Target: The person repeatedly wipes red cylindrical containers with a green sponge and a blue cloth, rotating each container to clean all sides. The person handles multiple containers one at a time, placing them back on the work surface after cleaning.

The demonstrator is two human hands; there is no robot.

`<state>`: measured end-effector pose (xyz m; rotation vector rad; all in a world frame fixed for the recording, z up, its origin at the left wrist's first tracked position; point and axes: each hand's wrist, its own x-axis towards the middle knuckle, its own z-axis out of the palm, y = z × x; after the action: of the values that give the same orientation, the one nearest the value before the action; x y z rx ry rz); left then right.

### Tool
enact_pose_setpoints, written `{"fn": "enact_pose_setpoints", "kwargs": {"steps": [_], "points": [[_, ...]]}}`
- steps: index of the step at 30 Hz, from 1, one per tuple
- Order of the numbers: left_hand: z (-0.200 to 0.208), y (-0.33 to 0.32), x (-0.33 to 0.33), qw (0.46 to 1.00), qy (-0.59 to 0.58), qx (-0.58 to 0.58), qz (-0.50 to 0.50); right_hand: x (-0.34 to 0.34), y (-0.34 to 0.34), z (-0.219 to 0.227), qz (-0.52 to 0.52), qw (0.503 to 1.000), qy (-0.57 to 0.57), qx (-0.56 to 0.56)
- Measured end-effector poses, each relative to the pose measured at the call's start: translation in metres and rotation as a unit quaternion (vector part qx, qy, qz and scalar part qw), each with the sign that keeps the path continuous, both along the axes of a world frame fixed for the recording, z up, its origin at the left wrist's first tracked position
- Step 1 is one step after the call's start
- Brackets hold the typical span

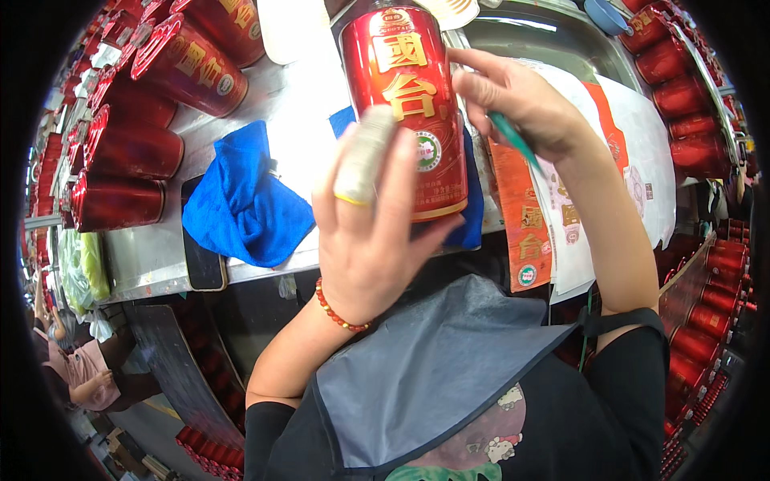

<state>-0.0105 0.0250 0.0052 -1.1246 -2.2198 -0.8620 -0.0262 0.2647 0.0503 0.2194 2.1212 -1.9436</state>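
A shiny red bottle (401,88) with raised gold characters and a round green-and-white emblem stands close in front of me. My left hand (365,256) grips its lower part, fingers across the front and thumb near the base. A beige wrap with a yellow edge (367,156) covers one of its fingers, blurred by motion; a beaded bracelet (333,309) circles the wrist. At the bottle's right side is my right hand (533,108), closed around a slim green pointed tool (516,138). Its fingertips are beside the bottle's edge; whether they touch it I cannot tell.
On the metal table (152,264) lie a crumpled blue cloth (245,200) and a phone (206,264). Several red bottles (128,140) stand at the left. Red-and-gold printed sheets (525,220) and white sheets (573,256) lie at the right, near racked red bottles (694,116).
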Motion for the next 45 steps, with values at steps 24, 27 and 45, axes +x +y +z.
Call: {"fn": "enact_pose_setpoints", "kwargs": {"steps": [24, 27, 45], "points": [[-0.018, -0.016, -0.01, 0.967, -0.234, 0.073, -0.062, 0.054, -0.034, -0.013, -0.135, 0.985, 0.074, -0.073], [-0.019, -0.017, -0.01, 0.968, -0.233, 0.073, -0.063, 0.054, -0.039, -0.016, -0.123, 0.988, 0.076, -0.057], [-0.011, -0.018, -0.006, 0.981, -0.182, 0.047, -0.051, 0.063, 0.008, -0.018, -0.143, 0.981, 0.015, -0.128]]}}
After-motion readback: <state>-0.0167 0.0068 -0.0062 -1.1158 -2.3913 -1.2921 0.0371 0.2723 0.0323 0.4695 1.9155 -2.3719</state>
